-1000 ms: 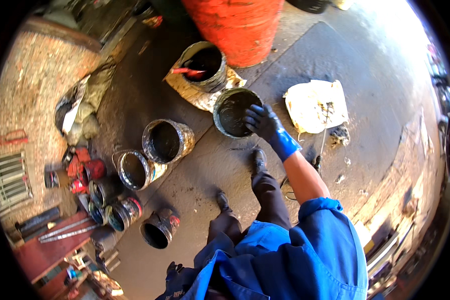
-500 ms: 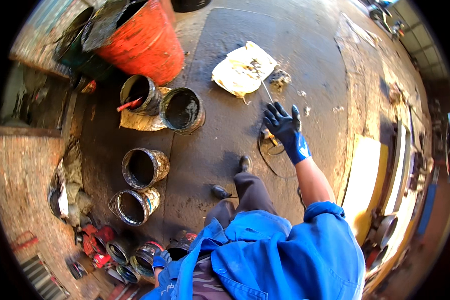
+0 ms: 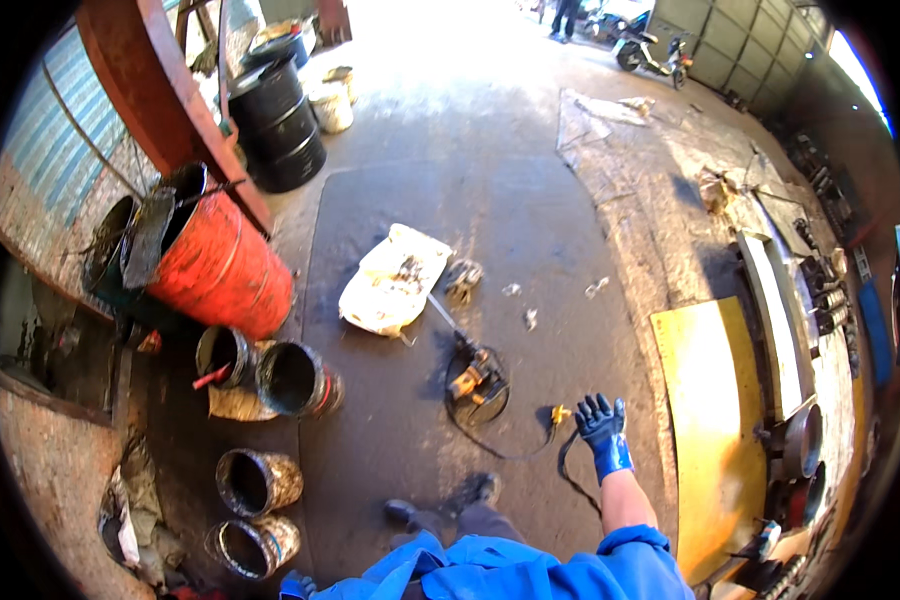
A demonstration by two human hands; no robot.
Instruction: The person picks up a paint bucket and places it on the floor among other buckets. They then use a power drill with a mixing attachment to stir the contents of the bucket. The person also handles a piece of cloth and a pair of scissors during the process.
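Note:
My right hand (image 3: 602, 432), in a blue and black glove, is held out over the floor with its fingers spread and nothing in them. Close to its left lies a yellow plug (image 3: 559, 413) on a black cable (image 3: 515, 457). That cable curves to a yellow and black corded power tool (image 3: 476, 382) lying on the floor. Its long rod points to a whitish sack (image 3: 395, 280) with dark dirty stuff on it. My left hand (image 3: 297, 584), also gloved, is low at the lower edge, partly cut off; its fingers are unclear.
Left of me stand several grimy buckets (image 3: 300, 378), one with a red handle, and a red drum (image 3: 225, 265). A black drum (image 3: 278, 125) is behind. On the right lies a yellow sheet (image 3: 712, 430) near metal parts. A scooter (image 3: 653, 55) and a standing person (image 3: 564, 18) are far off.
My view has tilted up, showing more of the far floor and the whole power tool. My right hand, still spread, now appears lower, beside the plug. My left hand sits nearer the lower edge.

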